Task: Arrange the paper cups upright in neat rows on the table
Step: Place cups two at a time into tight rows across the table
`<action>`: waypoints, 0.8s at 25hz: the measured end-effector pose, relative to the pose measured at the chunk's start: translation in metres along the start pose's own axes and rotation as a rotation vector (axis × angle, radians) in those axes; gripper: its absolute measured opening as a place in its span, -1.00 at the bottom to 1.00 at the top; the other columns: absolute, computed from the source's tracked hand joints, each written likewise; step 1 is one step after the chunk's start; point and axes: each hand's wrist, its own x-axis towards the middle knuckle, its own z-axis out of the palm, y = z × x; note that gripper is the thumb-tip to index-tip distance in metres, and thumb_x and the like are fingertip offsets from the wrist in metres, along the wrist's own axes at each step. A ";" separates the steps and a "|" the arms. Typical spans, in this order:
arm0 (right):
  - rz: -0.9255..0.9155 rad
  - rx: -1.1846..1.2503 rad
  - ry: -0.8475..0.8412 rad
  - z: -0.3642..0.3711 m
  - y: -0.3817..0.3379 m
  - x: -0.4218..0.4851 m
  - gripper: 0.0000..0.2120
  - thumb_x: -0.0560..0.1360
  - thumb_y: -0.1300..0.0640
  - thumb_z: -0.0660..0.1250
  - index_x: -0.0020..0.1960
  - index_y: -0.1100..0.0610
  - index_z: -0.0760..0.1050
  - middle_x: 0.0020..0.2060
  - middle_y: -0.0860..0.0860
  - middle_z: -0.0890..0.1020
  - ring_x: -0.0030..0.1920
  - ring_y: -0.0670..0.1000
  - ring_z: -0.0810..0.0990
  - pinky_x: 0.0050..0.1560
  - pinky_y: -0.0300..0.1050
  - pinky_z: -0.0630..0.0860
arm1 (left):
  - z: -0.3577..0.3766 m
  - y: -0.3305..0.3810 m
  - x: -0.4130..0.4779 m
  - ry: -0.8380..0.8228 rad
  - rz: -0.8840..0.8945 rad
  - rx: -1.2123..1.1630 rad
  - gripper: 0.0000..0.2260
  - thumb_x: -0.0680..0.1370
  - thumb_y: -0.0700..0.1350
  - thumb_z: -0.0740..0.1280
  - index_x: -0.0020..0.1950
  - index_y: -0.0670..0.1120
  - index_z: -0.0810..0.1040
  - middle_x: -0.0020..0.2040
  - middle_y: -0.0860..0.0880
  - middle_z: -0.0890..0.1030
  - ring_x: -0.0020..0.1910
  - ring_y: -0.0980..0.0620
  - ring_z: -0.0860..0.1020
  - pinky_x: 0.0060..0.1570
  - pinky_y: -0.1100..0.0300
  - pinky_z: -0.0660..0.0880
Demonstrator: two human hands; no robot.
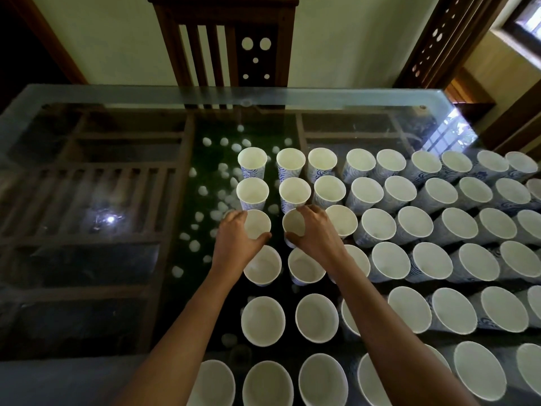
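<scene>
Head view, looking down on the glass table (87, 200). Upright cups (380, 227) fill its right half in rows that run left to right, every mouth facing up.

The two cups in hand stand side by side at the left end of the third row from the far edge. The left hand (234, 238) grasps the left cup (259, 222), with the thumb hooked on the near rim and the fingers over the far left side. The right hand (317, 230) grasps the right cup (292, 222) the same way, thumb on the near wall and fingers over the far rim.

Each cup lies directly beneath and just ahead of its own hand, so neither arm needs to cross. A narrow gap separates the pair, and they do not touch.

The long axis of both cups is vertical, base on the glass and opening upward. We therefore judge that no tipping is needed. Only a short slide along the table would be required, to bring each cup into line with the cups just beyond and just nearer in its column.
</scene>
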 end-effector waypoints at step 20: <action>-0.017 -0.044 -0.014 -0.011 0.007 0.078 -0.40 0.36 0.09 0.49 0.30 0.25 0.37 0.27 0.19 0.45 0.24 0.18 0.43 0.19 -0.01 0.38 | 0.006 0.002 0.080 -0.023 0.006 0.016 -0.40 0.38 0.15 0.42 0.29 -0.18 0.44 0.26 -0.14 0.50 0.21 -0.11 0.47 0.14 -0.05 0.48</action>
